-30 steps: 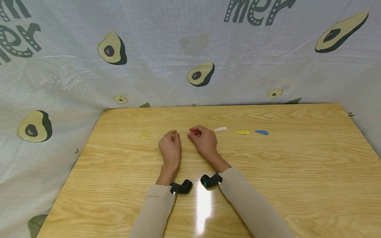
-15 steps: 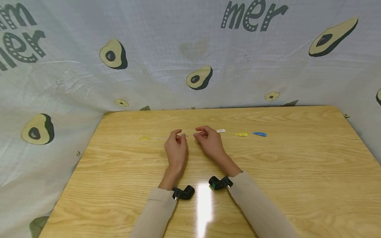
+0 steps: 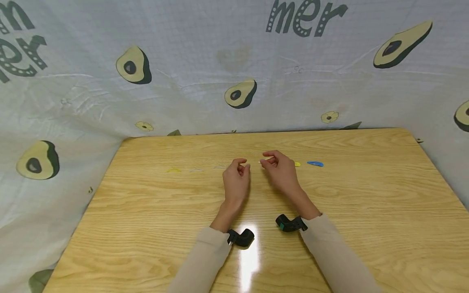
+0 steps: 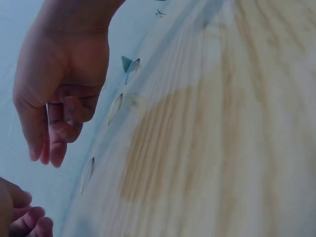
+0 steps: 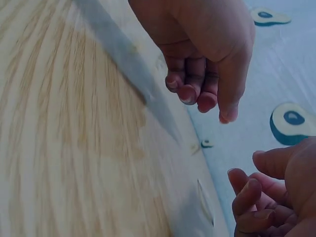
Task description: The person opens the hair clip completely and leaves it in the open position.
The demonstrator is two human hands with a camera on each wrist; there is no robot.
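My left hand (image 3: 236,179) hovers over the table with loosely curled fingers and nothing between them. Right of it, my right hand (image 3: 281,173) reaches low with thumb and index finger apart. Between those fingertips shows part of a pale snap hair clip (image 3: 266,159), the rest hidden by the hand. Beyond the right hand lie a partly covered yellow hair clip (image 3: 297,164) and a blue hair clip (image 3: 315,163). To the left are a yellow clip (image 3: 174,170) and two whitish ones, thin in outline; in the left wrist view these clips (image 4: 87,175) look spread open.
The wooden table (image 3: 146,224) ends at the back against a hanging white cloth (image 3: 190,106) printed with avocados. A bright reflection lies on the tabletop near the front. Each wrist wears a black camera mount (image 3: 242,238).
Both hands have moved right. The left hand has left a whitish clip lying on the table, and the right hand has come to the pale clip.
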